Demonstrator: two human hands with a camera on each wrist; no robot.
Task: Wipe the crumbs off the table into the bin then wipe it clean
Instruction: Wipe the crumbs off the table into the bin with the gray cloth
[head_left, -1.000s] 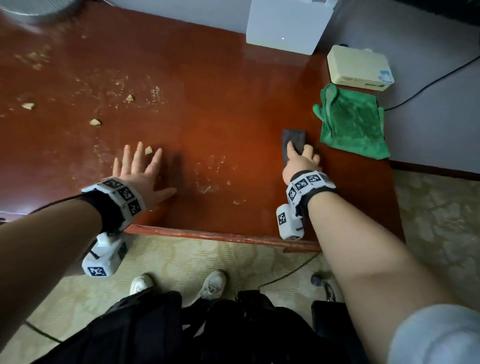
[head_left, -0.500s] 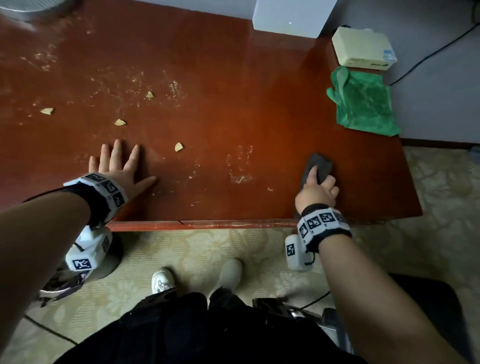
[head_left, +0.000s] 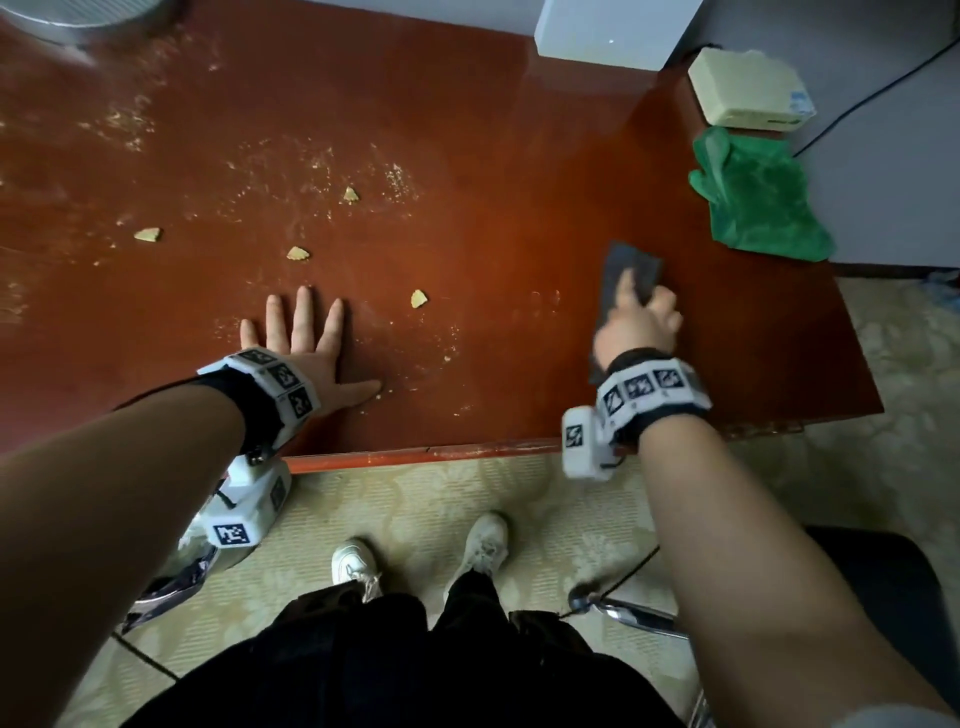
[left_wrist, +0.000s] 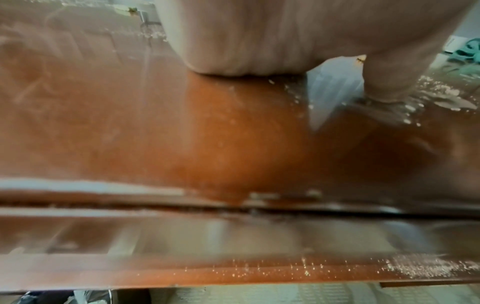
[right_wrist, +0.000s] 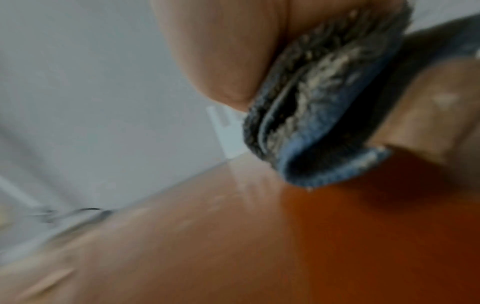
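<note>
Pale crumbs (head_left: 297, 253) and fine dust lie scattered over the left and middle of the red-brown table (head_left: 493, 156). My left hand (head_left: 304, 332) lies flat on the table near the front edge, fingers spread, a crumb (head_left: 418, 299) just to its right. In the left wrist view the palm (left_wrist: 246, 37) presses the wood with crumbs beside the thumb. My right hand (head_left: 641, 312) grips a folded dark grey-blue cloth (head_left: 631, 267) against the table at the right. The right wrist view shows the cloth (right_wrist: 311, 123) pinched between thumb and fingers, crumbs in its fold.
A green cloth (head_left: 758, 202) and a cream box (head_left: 748, 88) sit at the table's far right corner, a white box (head_left: 608, 31) at the back. A metal rim (head_left: 67, 15) shows at the far left corner. Something shiny (head_left: 171, 577) stands on the floor below my left wrist.
My right hand drew the cloth toward the front edge, then pushed it back out across the table. My left hand stayed flat, shifting slightly left of the nearest crumb.
</note>
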